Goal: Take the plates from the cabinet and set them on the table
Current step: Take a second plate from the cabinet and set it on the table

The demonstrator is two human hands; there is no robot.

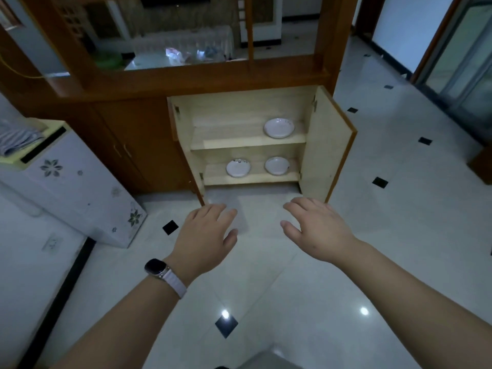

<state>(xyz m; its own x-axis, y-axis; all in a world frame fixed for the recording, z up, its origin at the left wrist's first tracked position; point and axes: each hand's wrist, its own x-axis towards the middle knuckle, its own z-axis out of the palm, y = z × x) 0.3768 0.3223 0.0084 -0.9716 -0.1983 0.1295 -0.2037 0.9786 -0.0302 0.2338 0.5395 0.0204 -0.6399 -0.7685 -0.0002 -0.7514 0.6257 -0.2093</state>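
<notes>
A glossy white tiled floor [266, 283] with black diamond insets is spreading out before a brown wooden divider unit. Over it both hands are hovering palm-down, fingers relaxed and spread, holding nothing: the left hand [205, 235], a watch [155, 267] on its wrist, and the right hand [316, 230]. Ahead of them and lower down, the cabinet [234, 141] is standing with both doors swung wide. The upper plate [279, 128] is lying flat at the right of the top shelf; the lower left plate [238, 167] and lower right plate [277, 165] are sitting side by side, apart, beneath. The right hand is lining up nearer the two right-side plates, the left hand nearer the lower left plate, so a forward, downward reach seems called for.
</notes>
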